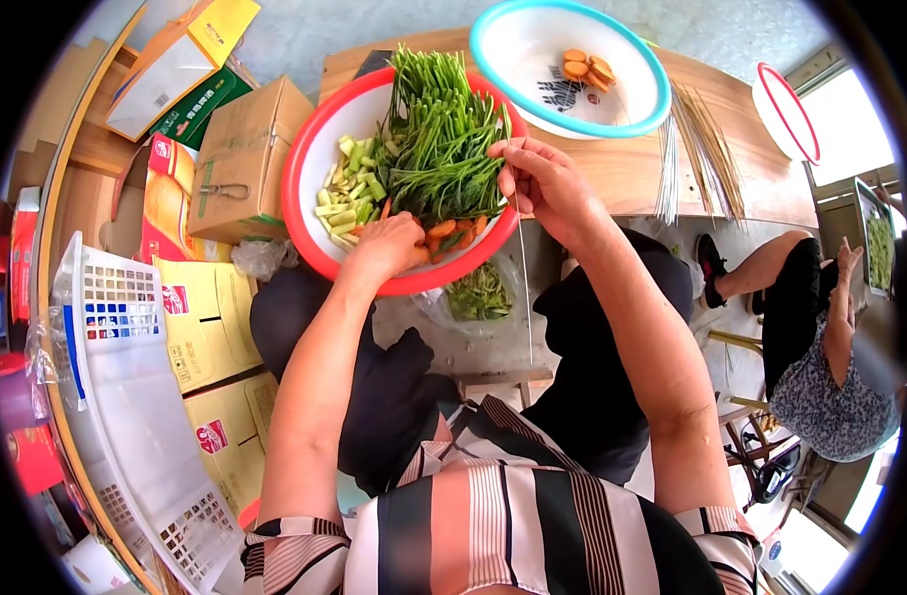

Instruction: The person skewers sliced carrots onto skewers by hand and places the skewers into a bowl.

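Note:
A large basin with a red rim (304, 159) holds a bunch of long green leafy stalks (439, 139), pale green cut vegetable pieces (350, 186) and orange carrot pieces (458, 234). My left hand (389, 246) reaches into its near side among the carrot pieces, fingers curled down; what they grip is hidden. Over the basin's right edge, my right hand (553, 183) pinches a thin skewer (523, 268), which hangs almost straight down past the rim.
On the wooden table (612, 178) stand a blue-rimmed basin (493, 59) with orange slices and a bundle of loose skewers (706, 149). Below hangs a plastic bag of greens (481, 293). Cartons (240, 159) and a white crate (141, 416) line the left; another person (835, 387) sits right.

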{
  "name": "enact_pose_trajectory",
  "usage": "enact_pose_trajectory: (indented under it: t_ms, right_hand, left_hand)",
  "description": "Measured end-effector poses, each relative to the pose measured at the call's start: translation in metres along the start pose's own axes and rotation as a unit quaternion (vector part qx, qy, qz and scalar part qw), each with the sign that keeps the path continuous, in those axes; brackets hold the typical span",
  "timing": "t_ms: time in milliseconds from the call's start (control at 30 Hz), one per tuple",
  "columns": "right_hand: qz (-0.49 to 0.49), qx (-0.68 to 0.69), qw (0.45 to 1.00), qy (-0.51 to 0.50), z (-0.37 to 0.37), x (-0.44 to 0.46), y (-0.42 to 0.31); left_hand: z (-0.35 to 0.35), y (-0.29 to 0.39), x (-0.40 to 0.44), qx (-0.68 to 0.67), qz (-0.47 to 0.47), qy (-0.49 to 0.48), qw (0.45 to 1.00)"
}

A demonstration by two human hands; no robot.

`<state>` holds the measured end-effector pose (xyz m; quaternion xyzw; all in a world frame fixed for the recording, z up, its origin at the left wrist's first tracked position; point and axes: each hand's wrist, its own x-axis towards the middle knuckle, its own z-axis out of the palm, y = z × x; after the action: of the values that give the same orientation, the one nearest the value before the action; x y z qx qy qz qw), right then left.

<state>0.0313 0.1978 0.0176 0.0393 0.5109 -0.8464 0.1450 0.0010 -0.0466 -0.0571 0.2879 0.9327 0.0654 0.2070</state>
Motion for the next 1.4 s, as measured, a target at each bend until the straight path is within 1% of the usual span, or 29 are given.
enact_pose_trajectory:
  t_ms: [67,133,167,233,267,300,333,367,400,433,500,533,567,633,700,800,867,900,967,1033,1100,1133,1167,1200,1233,1267,1300,1333,1400]
  right_hand:
    - [-0.001,-0.005,1.000,0.003,0.002,0.001,0.000]
    - [0.000,-0.008,1.000,0.007,0.003,0.001,0.002]
    - [0.001,-0.017,1.000,0.007,0.003,0.002,0.003]
    - [0.000,-0.025,1.000,0.007,0.005,0.003,0.004]
    - [0.002,-0.032,0.999,0.009,0.006,0.004,0.004]
    - [0.004,-0.039,0.999,0.012,0.007,0.004,0.005]
    - [0.002,-0.050,0.999,0.012,0.008,0.005,0.006]
    - [-0.001,-0.051,0.999,0.011,0.009,0.005,0.007]
    - [-0.003,-0.077,0.997,0.008,0.010,0.005,0.008]
    - [-0.004,-0.105,0.994,0.006,0.012,0.004,0.009]
    - [-0.009,-0.119,0.993,0.005,0.020,0.003,0.014]
    - [-0.006,-0.128,0.992,0.016,0.026,0.001,0.015]
    - [-0.002,-0.136,0.990,0.026,0.029,0.001,0.016]
    - [-0.009,-0.162,0.986,0.035,0.029,0.005,0.019]
    - [-0.024,-0.164,0.985,0.043,0.030,0.008,0.020]
    - [-0.007,-0.170,0.985,0.043,0.027,0.011,0.022]
    - [0.005,-0.165,0.986,0.040,0.026,0.013,0.024]
    - [0.018,-0.160,0.986,0.037,0.026,0.014,0.025]
    - [0.013,-0.154,0.987,0.041,0.025,0.014,0.024]
    - [0.009,-0.147,0.988,0.046,0.025,0.012,0.023]
    - [0.026,-0.162,0.986,0.038,0.025,0.008,0.022]
    - [0.028,-0.160,0.986,0.036,0.025,0.007,0.023]
    - [0.050,-0.207,0.977,0.030,0.025,0.007,0.023]
    - [0.073,-0.253,0.965,0.023,0.024,0.006,0.025]
    - [0.075,-0.250,0.965,0.020,0.023,0.005,0.028]
    - [0.055,-0.294,0.954,0.026,0.021,0.005,0.032]
    - [0.033,-0.338,0.940,0.033,0.019,0.005,0.033]
    - [0.032,-0.336,0.941,0.031,0.018,0.005,0.033]
    - [0.000,-0.311,0.949,0.056,0.017,0.005,0.032]
  left_hand:
    - [-0.003,-0.001,0.002,0.002,0.008,0.003,1.000]
    - [-0.006,-0.001,0.006,-0.025,-0.038,0.037,0.998]
    - [-0.009,-0.002,0.006,-0.024,-0.038,0.040,0.998]
    - [-0.017,-0.005,0.006,-0.062,-0.046,0.169,0.983]
    - [-0.023,-0.009,0.005,-0.133,-0.014,0.198,0.971]
    - [-0.028,-0.010,0.006,-0.131,-0.012,0.199,0.971]
    - [-0.034,-0.010,0.006,-0.338,-0.034,0.175,0.924]
    - [-0.041,-0.010,0.005,-0.530,-0.053,0.143,0.834]
    - [-0.047,-0.010,0.003,-0.627,-0.032,0.116,0.770]
    - [-0.050,-0.010,0.002,-0.626,-0.030,0.119,0.770]
    - [-0.052,-0.006,0.002,-0.706,0.009,0.130,0.697]
    - [-0.057,0.003,0.001,-0.730,0.009,0.142,0.669]
    - [-0.056,0.005,0.003,-0.730,0.010,0.142,0.668]
    - [-0.056,0.008,0.006,-0.721,0.041,0.116,0.682]
    - [-0.054,0.012,0.010,-0.710,0.039,0.124,0.692]
    - [-0.052,0.015,0.013,-0.701,0.061,0.125,0.700]
    - [-0.050,0.017,0.016,-0.732,0.078,0.137,0.663]
    - [-0.050,0.018,0.017,-0.732,0.078,0.137,0.663]
    - [-0.051,0.020,0.016,-0.763,0.067,0.118,0.632]
    - [-0.055,0.020,0.013,-0.766,0.064,0.107,0.631]
    - [-0.057,0.016,0.011,-0.769,0.060,0.095,0.629]
    - [-0.059,0.009,0.010,-0.746,0.040,0.091,0.658]
    - [-0.060,0.003,0.008,-0.722,0.019,0.088,0.686]
    - [-0.060,0.000,0.006,-0.667,-0.023,0.127,0.734]
    - [-0.057,-0.008,0.007,-0.601,-0.058,0.160,0.780]
    - [-0.051,-0.016,0.008,-0.500,-0.083,0.187,0.842]
    - [-0.044,-0.023,0.008,-0.390,-0.106,0.210,0.890]
    - [-0.034,-0.031,0.008,-0.389,-0.108,0.210,0.890]
    - [-0.017,-0.043,0.006,-0.209,-0.083,0.192,0.955]
